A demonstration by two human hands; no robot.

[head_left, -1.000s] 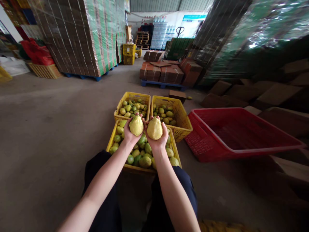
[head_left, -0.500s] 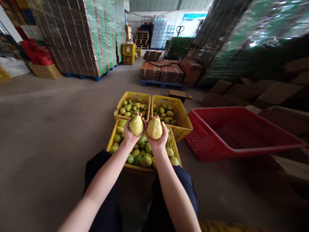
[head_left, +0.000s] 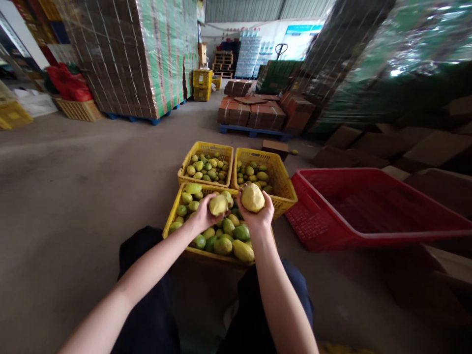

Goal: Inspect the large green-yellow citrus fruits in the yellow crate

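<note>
My left hand is closed around a yellow-green fruit, held low over the nearest yellow crate, which is full of green and yellow fruit. My right hand grips a second, paler yellow fruit over that crate's far right corner, next to the right-hand yellow crate. A third yellow crate of fruit stands behind on the left. My bare forearms reach out over my dark trousers.
A big empty red crate lies tilted on the floor to the right. Flattened cardboard boxes are piled behind it. Wrapped carton stacks on pallets stand left and right. Brown boxes sit on a blue pallet ahead.
Both hands have come down with their fruit; the left one sank close to the fruit in the nearest crate, the right one shifted rightwards. The camera tilted slightly.
</note>
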